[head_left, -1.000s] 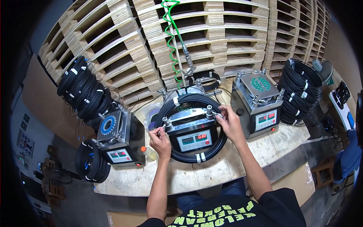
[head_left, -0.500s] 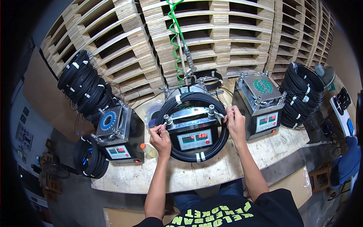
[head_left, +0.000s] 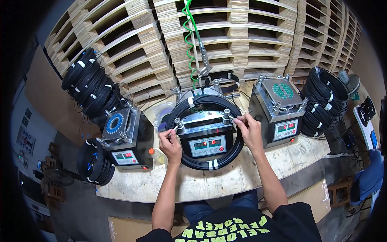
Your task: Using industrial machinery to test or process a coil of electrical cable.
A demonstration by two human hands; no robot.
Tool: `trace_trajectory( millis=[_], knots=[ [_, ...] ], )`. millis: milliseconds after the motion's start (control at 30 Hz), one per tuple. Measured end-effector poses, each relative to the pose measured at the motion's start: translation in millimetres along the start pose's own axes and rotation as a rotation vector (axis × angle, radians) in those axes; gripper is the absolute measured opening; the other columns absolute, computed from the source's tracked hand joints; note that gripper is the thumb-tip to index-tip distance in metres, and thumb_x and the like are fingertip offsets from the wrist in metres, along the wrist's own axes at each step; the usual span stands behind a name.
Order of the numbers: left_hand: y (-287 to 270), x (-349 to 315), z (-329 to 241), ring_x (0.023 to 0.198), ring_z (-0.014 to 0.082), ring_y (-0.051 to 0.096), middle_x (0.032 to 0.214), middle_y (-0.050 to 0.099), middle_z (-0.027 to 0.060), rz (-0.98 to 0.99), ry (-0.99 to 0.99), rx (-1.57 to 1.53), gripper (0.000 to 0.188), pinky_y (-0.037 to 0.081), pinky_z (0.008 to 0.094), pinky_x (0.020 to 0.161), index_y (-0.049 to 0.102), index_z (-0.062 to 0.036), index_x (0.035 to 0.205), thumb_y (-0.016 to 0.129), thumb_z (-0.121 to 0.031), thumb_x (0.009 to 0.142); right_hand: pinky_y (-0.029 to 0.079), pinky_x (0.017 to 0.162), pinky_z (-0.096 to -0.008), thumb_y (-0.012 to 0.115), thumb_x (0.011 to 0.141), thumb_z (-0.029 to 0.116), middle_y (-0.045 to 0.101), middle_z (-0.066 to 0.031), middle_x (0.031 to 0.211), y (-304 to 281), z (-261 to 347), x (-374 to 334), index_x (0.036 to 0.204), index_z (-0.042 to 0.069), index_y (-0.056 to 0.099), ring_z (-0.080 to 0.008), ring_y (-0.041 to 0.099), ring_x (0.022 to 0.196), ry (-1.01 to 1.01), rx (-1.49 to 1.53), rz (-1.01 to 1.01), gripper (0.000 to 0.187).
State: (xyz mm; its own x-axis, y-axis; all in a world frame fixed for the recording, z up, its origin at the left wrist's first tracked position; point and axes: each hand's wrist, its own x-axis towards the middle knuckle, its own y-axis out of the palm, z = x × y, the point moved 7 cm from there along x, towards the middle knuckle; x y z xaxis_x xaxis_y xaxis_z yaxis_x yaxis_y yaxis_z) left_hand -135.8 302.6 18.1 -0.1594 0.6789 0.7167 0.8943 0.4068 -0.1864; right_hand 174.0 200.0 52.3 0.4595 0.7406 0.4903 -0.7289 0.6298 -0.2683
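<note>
A coil of black cable (head_left: 212,165) with white bands hangs around the front of the middle machine (head_left: 207,137), a dark box with a metal top and a lit red display. My left hand (head_left: 171,146) is pinched beside the machine's left metal post, at the coil's left side. My right hand (head_left: 250,132) is pinched by the right metal post (head_left: 226,115), over the coil's right side. Whatever lies between the fingertips of either hand is too small to make out.
Similar machines stand left (head_left: 123,139) and right (head_left: 282,109) on the wooden table (head_left: 201,187). Stacks of black cable coils (head_left: 90,90) flank them. A small bottle with an orange cap (head_left: 158,155) is by my left hand. A green coiled hose (head_left: 188,40) hangs before wooden pallets (head_left: 225,30).
My right fingertips have moved a little inward, closer to the right post. My left hand keeps its place by the left post. The middle display reads differently, and the view has shifted slightly.
</note>
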Motion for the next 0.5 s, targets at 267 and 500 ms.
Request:
trace_trajectory(
  millis=[267,500],
  knots=[
    [2,2,6,0.062,0.0171,0.049,0.074,0.056,0.0090,-0.017,0.070,0.014,0.024,0.041,0.0340,0.057,0.057,0.0002,0.095,0.062,-0.023,0.099,0.048,0.057,-0.0269,0.072,0.091,0.010,0.065,-0.0088,0.072,4,5,-15,0.097,-0.003,0.061,-0.0117,0.062,0.063,0.005,-0.061,-0.118,0.018],
    [-1,6,-2,0.061,0.0192,0.050,0.073,0.057,0.0094,0.007,0.048,0.044,0.028,0.042,0.0352,0.057,0.057,-0.0001,0.094,0.061,-0.027,0.100,0.039,0.081,-0.0403,0.075,0.081,0.014,0.054,-0.0114,0.094,55,6,-74,0.107,0.005,0.057,-0.0279,0.055,0.090,-0.308,-0.461,0.119,0.034]
  ],
)
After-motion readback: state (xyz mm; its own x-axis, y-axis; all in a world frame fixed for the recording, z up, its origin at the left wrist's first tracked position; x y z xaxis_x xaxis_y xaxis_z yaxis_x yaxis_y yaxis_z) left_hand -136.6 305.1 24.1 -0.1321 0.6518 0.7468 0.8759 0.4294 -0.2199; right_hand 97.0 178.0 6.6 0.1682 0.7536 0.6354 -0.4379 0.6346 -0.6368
